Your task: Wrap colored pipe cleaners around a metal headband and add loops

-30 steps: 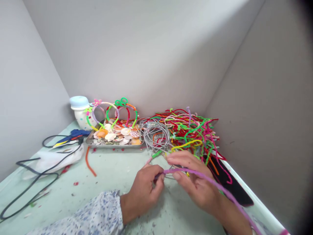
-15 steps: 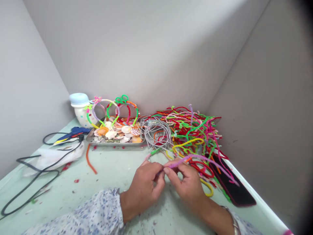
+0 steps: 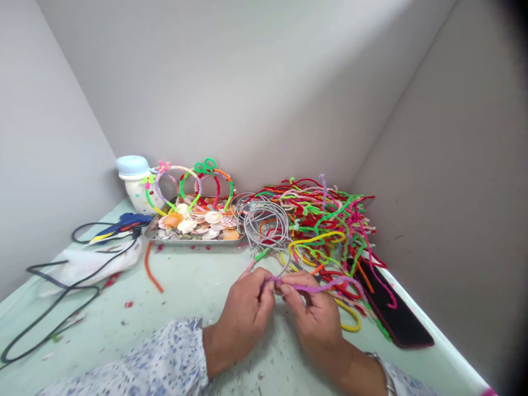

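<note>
A purple pipe cleaner (image 3: 332,283) is pinched between the fingertips of my left hand (image 3: 247,308) and my right hand (image 3: 317,313), which nearly meet over the front of the table. Its free end trails to the right across my right hand. Just behind the fingertips, a thin grey wire (image 3: 286,268) curves upward. A pink and green fuzzy piece (image 3: 258,257) sticks out beyond my left hand; whether it joins the wire is hidden. Both hands have closed fingers, and the exact spot where purple meets the wire is covered by them.
Behind stand a metal tray (image 3: 193,242) of seashells with several fuzzy-wrapped hoops, a coil of grey wire (image 3: 264,220) and a heap of pipe cleaners (image 3: 325,212). A phone (image 3: 404,319) lies right. A lidded white bottle (image 3: 138,192), blue-handled tool (image 3: 130,221) and black cable (image 3: 61,286) are left.
The purple pipe cleaner's free end has dropped and swung in closer to my right hand. The grey wire behind the fingertips now shows more. My hands have barely shifted.
</note>
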Demonstrator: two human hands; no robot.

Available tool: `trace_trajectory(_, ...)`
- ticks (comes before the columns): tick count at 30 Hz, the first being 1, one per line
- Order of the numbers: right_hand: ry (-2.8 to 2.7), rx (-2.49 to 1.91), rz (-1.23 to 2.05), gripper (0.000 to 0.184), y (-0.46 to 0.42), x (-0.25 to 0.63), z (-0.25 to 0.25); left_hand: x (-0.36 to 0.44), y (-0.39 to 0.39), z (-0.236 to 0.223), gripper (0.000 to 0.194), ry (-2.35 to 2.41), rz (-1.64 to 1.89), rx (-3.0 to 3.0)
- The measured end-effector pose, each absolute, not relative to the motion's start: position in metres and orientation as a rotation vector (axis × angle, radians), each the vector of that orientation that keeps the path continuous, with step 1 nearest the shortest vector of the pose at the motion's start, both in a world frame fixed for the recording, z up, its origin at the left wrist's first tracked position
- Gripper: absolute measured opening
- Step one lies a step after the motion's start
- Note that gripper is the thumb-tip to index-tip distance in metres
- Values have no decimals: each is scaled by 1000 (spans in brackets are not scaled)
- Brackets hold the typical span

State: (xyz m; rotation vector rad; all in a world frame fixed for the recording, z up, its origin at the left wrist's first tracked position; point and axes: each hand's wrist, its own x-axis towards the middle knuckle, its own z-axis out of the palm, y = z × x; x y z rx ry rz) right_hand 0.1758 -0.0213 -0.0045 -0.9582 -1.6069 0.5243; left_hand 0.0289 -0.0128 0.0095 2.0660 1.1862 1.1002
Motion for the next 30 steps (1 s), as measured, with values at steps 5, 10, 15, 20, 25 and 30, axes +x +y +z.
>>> trace_trajectory(5, -1616, -932, 515, 16, -21, 175, -4, 29, -13, 8, 22, 1223, 1091, 2046)
trace_trajectory(10, -1635, -934, 543, 14, -22, 175, -2, 29, -14, 8, 22, 1267, 1101, 1997)
trace_trajectory(15, -1652, -949, 561, 13, -21, 176, -1, 29, -15, 10, 22, 1240, 1103, 1940)
trace_trajectory(20, -1674, -938, 548, 14, -20, 177, -3, 28, -16, 11, 21, 1211, 1125, 1842)
trace_trajectory(25, -1679, -889, 538, 15, -20, 178, -5, 27, -17, 13, 21, 1142, 1144, 1780)
trace_trajectory(30, -1688, -872, 526, 15, -20, 177, -6, 26, -18, 14, 22, 1051, 1172, 1723)
